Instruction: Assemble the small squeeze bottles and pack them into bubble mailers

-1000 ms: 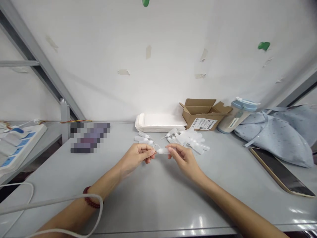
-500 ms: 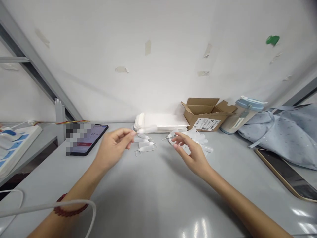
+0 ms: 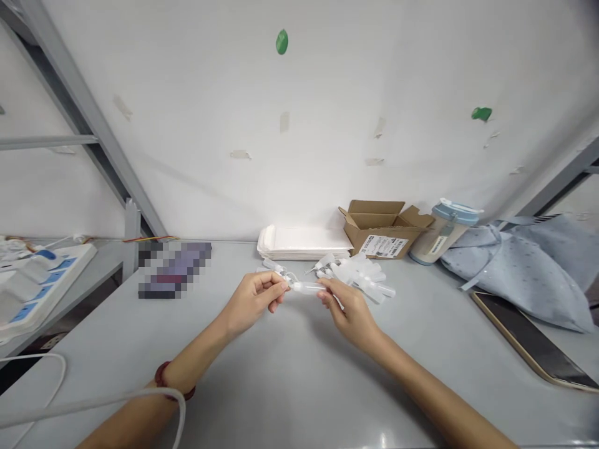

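A small translucent plastic tube (image 3: 307, 287) lies level between my two hands, just above the grey table. At its left end, near a thin white loop, the fingertips of my left hand (image 3: 257, 298) are pinched together. My right hand (image 3: 347, 310) grips the opposite end between thumb and fingers. Behind my right hand is a loose pile of similar tubes (image 3: 362, 271). A few more tubes (image 3: 272, 264) with loops rest behind my left fingers, partly hidden by them.
At the wall are a stack of flat white packets (image 3: 306, 242), an open cardboard box (image 3: 377, 243) and a blue-lidded cup (image 3: 433, 240). A cloth bag (image 3: 528, 271) and phone (image 3: 533, 343) lie right. A white cable (image 3: 116, 397) crosses my left forearm; a blurred-out phone (image 3: 182, 265) lies left.
My left hand has moved right and down with the tube. My right hand, open over the pile before, has closed on the tube's other end. The view has tilted and shifted.
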The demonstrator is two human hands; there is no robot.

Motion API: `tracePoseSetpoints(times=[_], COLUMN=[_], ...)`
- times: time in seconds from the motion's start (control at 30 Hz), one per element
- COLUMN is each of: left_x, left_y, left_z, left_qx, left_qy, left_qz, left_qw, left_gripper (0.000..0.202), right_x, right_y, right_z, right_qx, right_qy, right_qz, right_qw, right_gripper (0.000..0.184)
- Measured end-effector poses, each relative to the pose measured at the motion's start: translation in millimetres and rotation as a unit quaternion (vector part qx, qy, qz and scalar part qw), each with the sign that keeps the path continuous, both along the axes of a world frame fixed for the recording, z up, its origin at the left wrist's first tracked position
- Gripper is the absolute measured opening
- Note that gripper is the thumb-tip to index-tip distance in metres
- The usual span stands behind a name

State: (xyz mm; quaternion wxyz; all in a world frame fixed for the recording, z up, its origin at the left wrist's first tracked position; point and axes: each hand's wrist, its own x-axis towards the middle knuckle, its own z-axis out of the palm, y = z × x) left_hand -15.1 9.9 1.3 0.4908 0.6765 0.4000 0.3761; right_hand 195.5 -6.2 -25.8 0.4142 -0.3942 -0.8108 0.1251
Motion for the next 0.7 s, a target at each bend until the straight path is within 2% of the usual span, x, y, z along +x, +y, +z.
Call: tracePoseSetpoints(times=[0.17,0.3,0.4,0.47,0.5,0.57,0.6,0.7], left_x=[1,0,-3,-6,-8,-12,-14,-19], left_y=[-3,-2,5,12,15,22,26,35], left_z=[-0.2,2.0,1.5,-1.4,-3.6,-9.0,-11.8,-19.3], left_qx=[-0.009,-0.025,-0.005,0.014,0.019,0.014,0.007,-0.013], left_qy=[-0.026,-0.020,-0.020,-0.026,-0.025,-0.015,-0.010,0.005], left_qz=[-0.001,0.000,0.059,0.126,0.154,0.191,0.203,0.222], left_qw=[1.000,0.999,0.998,0.992,0.988,0.981,0.979,0.975], left_gripper=[0.025,0.025,0.025,0.022,0.021,0.021,0.021,0.022], right_x=[-1,1,8,14,16,18,18,14], right_y=[-5,0,14,27,34,48,54,69], right_z=[-0.2,-1.8,-4.6,-5.3,-5.0,-3.0,-1.7,0.5], right_qx=[0.089,0.094,0.093,0.103,0.109,0.095,0.084,0.074], right_qy=[-0.019,-0.027,-0.045,-0.061,-0.081,-0.195,-0.274,-0.346], right_qz=[-0.013,-0.007,0.007,-0.034,-0.067,-0.111,-0.118,-0.098], right_qw=[0.996,0.995,0.995,0.992,0.988,0.970,0.951,0.930], right_gripper=[0.016,0.016,0.018,0.021,0.021,0.023,0.023,0.019])
